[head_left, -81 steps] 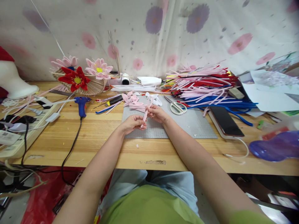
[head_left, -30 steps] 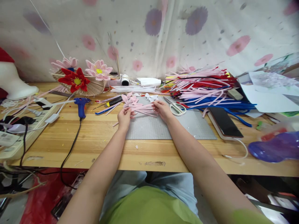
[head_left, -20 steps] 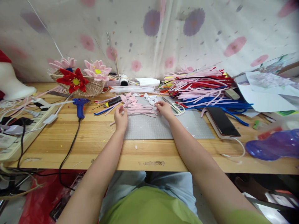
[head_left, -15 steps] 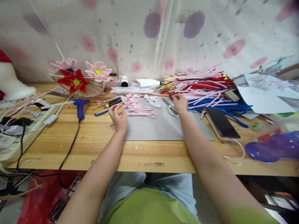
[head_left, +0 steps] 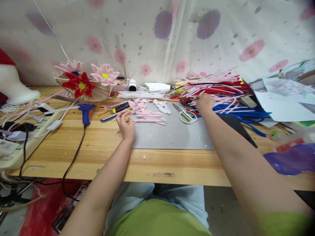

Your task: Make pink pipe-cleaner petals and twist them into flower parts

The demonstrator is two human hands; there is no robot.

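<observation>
My left hand rests at the left edge of the grey cutting mat, fingers curled and apart, holding nothing that shows. Just beyond it lies a small heap of bent pink pipe-cleaner petals. My right hand reaches far to the right into the big pile of pink, red and blue pipe cleaners. Its fingers are pressed down among the pink stems, and I cannot see whether they grip one.
White-handled scissors lie on the mat between my hands. A blue glue gun with its black cord sits left, near a power strip. Finished flowers on a woven fan stand at the back left. A dark phone lies under my right forearm.
Both hands held a pink piece over the mat, then laid it on the petal heap. My right hand has since swung right, past the scissors, into the pipe-cleaner pile. The left hand stayed put.
</observation>
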